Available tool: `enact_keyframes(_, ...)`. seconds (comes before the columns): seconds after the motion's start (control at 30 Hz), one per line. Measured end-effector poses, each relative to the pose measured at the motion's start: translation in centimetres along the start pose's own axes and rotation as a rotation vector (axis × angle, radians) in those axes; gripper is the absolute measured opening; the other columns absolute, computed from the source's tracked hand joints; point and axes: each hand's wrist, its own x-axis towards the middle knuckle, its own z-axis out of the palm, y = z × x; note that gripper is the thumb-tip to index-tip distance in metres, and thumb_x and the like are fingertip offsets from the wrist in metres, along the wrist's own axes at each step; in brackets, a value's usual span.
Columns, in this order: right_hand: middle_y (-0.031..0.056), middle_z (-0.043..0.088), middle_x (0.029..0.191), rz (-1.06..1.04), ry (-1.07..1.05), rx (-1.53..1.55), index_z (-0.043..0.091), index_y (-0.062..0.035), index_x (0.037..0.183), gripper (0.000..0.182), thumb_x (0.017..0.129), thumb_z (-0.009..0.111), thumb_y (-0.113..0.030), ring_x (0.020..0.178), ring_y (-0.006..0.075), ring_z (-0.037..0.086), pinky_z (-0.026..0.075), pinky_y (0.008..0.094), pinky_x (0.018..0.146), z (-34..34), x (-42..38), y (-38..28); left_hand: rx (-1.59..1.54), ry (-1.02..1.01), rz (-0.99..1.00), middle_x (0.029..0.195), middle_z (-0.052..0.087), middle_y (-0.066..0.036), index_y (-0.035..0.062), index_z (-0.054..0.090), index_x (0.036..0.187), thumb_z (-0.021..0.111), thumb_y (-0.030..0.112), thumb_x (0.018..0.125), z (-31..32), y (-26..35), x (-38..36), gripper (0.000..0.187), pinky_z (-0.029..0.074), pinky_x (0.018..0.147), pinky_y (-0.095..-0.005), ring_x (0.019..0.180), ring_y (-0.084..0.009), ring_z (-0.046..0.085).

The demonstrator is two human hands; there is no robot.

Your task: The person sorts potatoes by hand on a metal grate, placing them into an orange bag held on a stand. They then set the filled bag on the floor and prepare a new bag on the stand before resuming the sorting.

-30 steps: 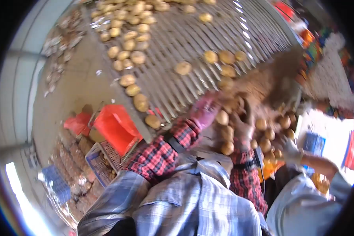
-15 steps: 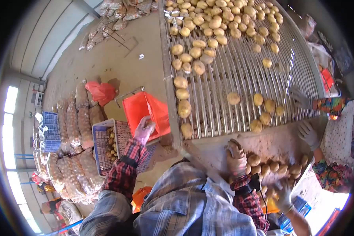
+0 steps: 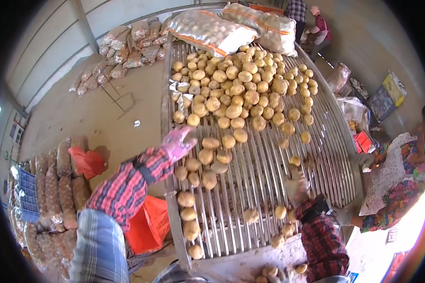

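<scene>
My left hand, in a pink patterned glove, reaches over the left edge of the slatted metal table. Its fingers are apart and nothing is in them, close to the loose potatoes. Over the right part of the slats is my right hand, gloved and smeared by motion; whether it holds anything cannot be made out. A single potato lies just beyond it. The large heap of potatoes covers the far half of the slats, and a few potatoes line the left rail.
Filled mesh sacks lie at the table's far end. A co-worker stands at the right edge with gloved hands by the slats. Left are a red bag, stacked sacks and a blue crate. Two people stand at the far right.
The view has shifted forward, showing more of the heap and the sacks. My left hand has moved from the red bag to the table's left side. My right hand has reached forward over the slats.
</scene>
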Motion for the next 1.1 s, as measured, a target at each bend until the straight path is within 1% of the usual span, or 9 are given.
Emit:
enact_keyframes(0.17,0.0111,0.059,0.090,0.092,-0.152,0.099,0.056,-0.0206,0.130,0.060,0.087,0.063,-0.062,0.071,0.0297,0.063,0.053,0.0431,0.055,-1.7,16.8,-0.8,0.123,-0.037,-0.056,0.141,0.053,-0.021,0.0105,0.047,0.144,0.061,0.037,0.097,-1.2,-1.1,15.9,0.056,0.042,0.111,-0.0463,0.129,-0.0368,0.052)
enact_keyframes(0.5,0.0225,0.053,0.136,-0.416,0.042,-0.064,0.051,-0.0101,0.140,0.046,0.096,0.051,-0.025,0.122,0.0400,0.056,0.047,0.0459,0.102,5.4,43.6,-5.3,0.275,-0.022,-0.122,0.159,0.032,-0.019,0.0177,0.021,0.159,0.036,0.074,0.095,-1.0,-4.4,32.8,0.087,0.033,0.119,-0.0426,0.142,-0.0371,0.040)
enact_keyframes(0.57,0.0207,0.048,0.142,-0.420,-0.024,-0.076,0.051,-0.0102,0.140,0.042,0.098,0.047,-0.011,0.126,0.0396,0.053,0.046,0.0447,0.106,6.9,46.3,-7.2,0.232,-0.054,-0.120,0.158,0.034,-0.021,0.0182,0.019,0.160,0.031,0.079,0.093,-0.3,-5.1,35.1,0.092,0.034,0.119,-0.0418,0.140,-0.0373,0.042)
enact_keyframes(0.6,0.0218,0.046,0.144,-0.050,-0.088,0.213,0.050,-0.0092,0.140,0.041,0.100,0.047,-0.017,0.133,0.0395,0.047,0.039,0.0447,0.112,9.2,47.8,-8.5,0.193,-0.031,-0.111,0.156,0.038,-0.022,0.0174,0.021,0.160,0.032,0.079,0.093,-0.1,-5.5,36.0,0.092,0.035,0.118,-0.0414,0.139,-0.0369,0.044)
enact_keyframes(0.63,0.0222,0.048,0.143,-0.333,0.186,-0.044,0.049,-0.0103,0.143,0.047,0.099,0.052,-0.028,0.135,0.0392,0.043,0.036,0.0442,0.115,11.1,48.6,-8.7,0.154,-0.008,-0.102,0.153,0.042,-0.022,0.0167,0.022,0.159,0.033,0.078,0.093,0.4,-6.2,37.1,0.091,0.036,0.117,-0.0411,0.139,-0.0366,0.045)
enact_keyframes(0.67,0.0217,0.051,0.139,-0.178,0.278,0.248,0.052,-0.0105,0.140,0.049,0.097,0.053,-0.033,0.133,0.0381,0.045,0.039,0.0442,0.112,12.8,49.3,-8.7,0.166,0.064,-0.052,0.149,0.047,-0.023,0.0155,0.025,0.158,0.037,0.076,0.093,0.9,-7.2,38.5,0.090,0.037,0.116,-0.0408,0.138,-0.0357,0.046)
enact_keyframes(0.77,0.0214,0.062,0.127,-0.322,0.029,0.173,0.062,-0.0135,0.128,0.057,0.094,0.047,-0.057,0.120,0.0388,0.056,0.047,0.0463,0.099,11.3,50.8,-7.7,0.020,0.098,-0.006,0.147,0.050,-0.021,0.0119,0.033,0.154,0.055,0.067,0.092,1.1,-8.7,41.3,0.086,0.038,0.114,-0.0389,0.137,-0.0336,0.047)
enact_keyframes(0.93,0.0221,0.063,0.122,-0.518,0.119,0.185,0.061,-0.0120,0.126,0.048,0.090,0.056,-0.043,0.113,0.0375,0.061,0.050,0.0435,0.094,9.8,47.4,-8.5,0.252,-0.112,0.098,0.160,0.032,-0.012,0.0263,0.039,0.153,0.036,0.050,0.106,1.9,-7.5,38.1,0.053,0.034,0.119,-0.0340,0.142,-0.0285,0.041)
enact_keyframes(1.1,0.0254,0.055,0.138,-0.029,-0.262,0.425,0.045,-0.0150,0.149,0.065,0.092,0.060,-0.044,0.129,0.0381,0.053,0.043,0.0404,0.109,5.7,41.3,-10.9,0.252,-0.107,0.014,0.131,0.063,-0.021,0.0130,0.037,0.152,0.049,0.064,0.096,3.4,4.1,29.0,0.076,0.047,0.105,-0.0409,0.120,-0.0360,0.062)
